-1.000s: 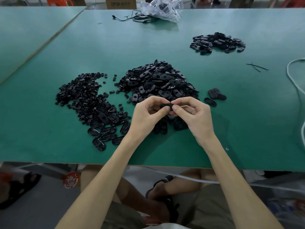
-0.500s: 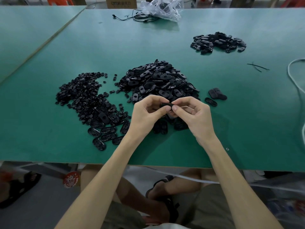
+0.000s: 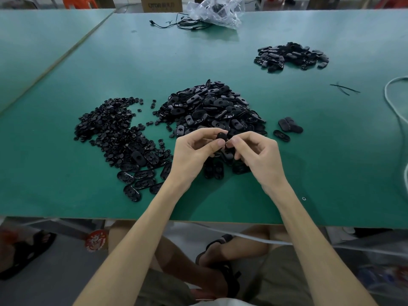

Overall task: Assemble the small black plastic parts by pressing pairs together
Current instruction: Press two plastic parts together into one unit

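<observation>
A: Leftmost on the tabletop point(image 3: 66, 195)?

B: A small-bits pile point(image 3: 114, 127), spread thin, with flat ovals point(image 3: 141, 180) laid out along its near edge. Sorted by kind, probably, for picking one of each without hunting.

A: And in the centre?

B: A big heap point(image 3: 212, 109) of oval shells, just beyond the hands, within easy reach.

A: And the left hand point(image 3: 194, 151)?

B: Narrowed to a pinch. Thumb and forefinger clamp a black part point(image 3: 221, 136), held clear of the tabletop above the heap's near edge. Other fingers curled loosely beneath.

A: Why raised like that?

B: Seemingly to leave room on both sides for squeezing the pair together.

A: And the right hand point(image 3: 258, 155)?

B: Also narrow, thumb and forefinger tips closed on the same part's right edge. Impossible to tell whether snapped home yet.

A: Further right?

B: Three loose ovals point(image 3: 289, 127) just beside the heap. Then a far pile point(image 3: 291, 56), well apart at the back right, likely finished pieces kept from mixing.
</observation>
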A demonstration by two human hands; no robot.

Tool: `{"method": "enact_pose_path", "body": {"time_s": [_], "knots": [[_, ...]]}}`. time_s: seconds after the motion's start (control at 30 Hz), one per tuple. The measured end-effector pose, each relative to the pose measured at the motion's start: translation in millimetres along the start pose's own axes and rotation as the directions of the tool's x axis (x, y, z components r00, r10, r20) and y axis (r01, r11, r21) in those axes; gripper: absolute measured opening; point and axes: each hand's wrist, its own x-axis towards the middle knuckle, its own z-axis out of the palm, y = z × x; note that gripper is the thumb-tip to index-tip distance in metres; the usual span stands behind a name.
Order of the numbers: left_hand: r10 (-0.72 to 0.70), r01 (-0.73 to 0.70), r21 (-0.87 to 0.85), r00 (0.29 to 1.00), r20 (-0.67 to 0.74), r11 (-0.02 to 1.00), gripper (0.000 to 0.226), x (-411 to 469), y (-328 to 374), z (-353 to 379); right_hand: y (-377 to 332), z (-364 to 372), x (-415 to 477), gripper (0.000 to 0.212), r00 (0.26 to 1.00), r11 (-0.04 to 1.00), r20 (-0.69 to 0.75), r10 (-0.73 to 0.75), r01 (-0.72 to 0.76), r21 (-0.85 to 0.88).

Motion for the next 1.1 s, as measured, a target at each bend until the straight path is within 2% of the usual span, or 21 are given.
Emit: {"method": "enact_pose_path", "body": {"time_s": [0.17, 0.27, 0.43, 0.77, 1.1], "knots": [[0.008, -0.012, 0.075, 0.998, 0.056, 0.997, 0.028, 0.6, -2.3, -0.5, -1.6, 0.8, 0.6, 0.005, 1.0, 0.998, -0.016, 0.002, -0.001, 0.059], [-0.016, 0.015, 0.044, 0.999, 0.032, 0.999, 0.033, 0.1, -0.9, -0.1, -1.3, 1.1, 0.4, 0.005, 1.0, 0.998, 0.003, -0.005, 0.005, 0.069], [-0.004, 0.002, 0.049, 0.999, 0.039, 0.999, 0.021, -0.7, -1.8, -0.4, -1.2, 0.7, 0.0, 0.008, 1.0, 0.998, 0.002, -0.002, 0.002, 0.071], [-0.019, 0.018, 0.01, 0.997, 0.076, 1.0, 0.026, 0.4, -4.2, 0.6, -4.0, -0.3, -0.2, 0.008, 0.998, 0.999, -0.064, 0.0, 0.003, 0.041], [-0.003, 0.0, 0.034, 0.997, 0.072, 0.999, 0.022, 0.7, -4.4, 1.0, -3.2, -0.3, 0.1, 0.008, 0.999, 0.999, -0.047, 0.0, 0.002, 0.046]]}}
